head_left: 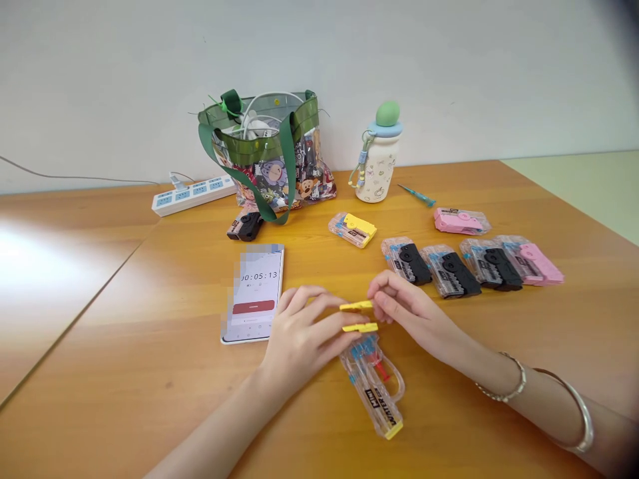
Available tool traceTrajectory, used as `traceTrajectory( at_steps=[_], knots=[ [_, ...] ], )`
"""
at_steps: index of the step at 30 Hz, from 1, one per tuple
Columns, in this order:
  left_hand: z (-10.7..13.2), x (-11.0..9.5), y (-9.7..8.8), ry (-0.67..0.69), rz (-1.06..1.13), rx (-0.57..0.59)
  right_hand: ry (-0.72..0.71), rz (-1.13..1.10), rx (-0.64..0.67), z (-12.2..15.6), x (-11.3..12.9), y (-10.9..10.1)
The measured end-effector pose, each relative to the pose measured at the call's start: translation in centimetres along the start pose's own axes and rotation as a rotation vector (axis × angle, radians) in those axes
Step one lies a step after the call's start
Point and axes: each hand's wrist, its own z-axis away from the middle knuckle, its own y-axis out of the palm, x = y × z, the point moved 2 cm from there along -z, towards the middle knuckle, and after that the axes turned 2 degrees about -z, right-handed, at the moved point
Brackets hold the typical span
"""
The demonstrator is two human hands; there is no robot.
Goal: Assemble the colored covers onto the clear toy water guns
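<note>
Toward six o'clock on the table (150,372), the left hand (304,332) and right hand (404,309) were pinching two yellow strips (359,327) in their fingertips, though who held which was hard to tell, just above a clear toy gun (372,392).

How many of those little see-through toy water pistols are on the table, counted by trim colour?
Black-trimmed pistols: 3
Pink-trimmed pistols: 2
Yellow-trimmed pistols: 2
Total: 7
Not counted: a black item by the tote bag, too hidden to identify.
</note>
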Motion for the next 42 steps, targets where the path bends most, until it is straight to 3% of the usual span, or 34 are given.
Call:
traceTrajectory(
  at_steps=[3, 5, 9, 13, 16, 19, 22, 27, 34, 42],
  knots=[
    [-0.1, 0.1, -0.1, -0.07, 0.021, -0.004, -0.162, 0.187, -0.03, 0.2, 0.4, -0.2],
    [0.0, -0.1, 0.0, -0.035, 0.024, 0.016, -0.24, 0.333, -0.022, 0.4, 0.9, 0.1],
    [0.4, -0.5, 0.1, 0.021, 0.078, 0.052, -0.241, 0.48, 0.0, 0.5, 1.7, 0.8],
    [0.3, -0.3, -0.2, -0.168, 0.255, 0.117, -0.158, 0.127, -0.129, 0.0, 1.9, -0.2],
    [0.1, -0.5, -0.3, -0.243, 0.417, 0.291, -0.082, -0.214, -0.261, -0.2, 1.8, -2.0],
    [0.1, -1.2, -0.2, -0.16, 0.468, 0.541, -0.044, -0.405, -0.344, -0.2, 1.6, -3.6],
    [0.4, -1.7, 0.1, -0.034, 0.439, 0.668, -0.063, -0.447, -0.352, -0.1, 1.7, -4.4],
    [0.5, -1.3, 0.4, -0.038, 0.441, 0.653, -0.02, -0.36, -0.264, -0.1, 1.7, -3.9],
    [0.1, -1.0, -0.2, -0.328, 0.571, 0.529, 0.044, -0.315, -0.05, 0.4, 1.3, -2.7],
    [0.0, -0.6, -0.4, -0.379, 0.822, 0.439, 0.06, -0.211, -0.031, 0.2, 0.5, -2.5]
  ],
)
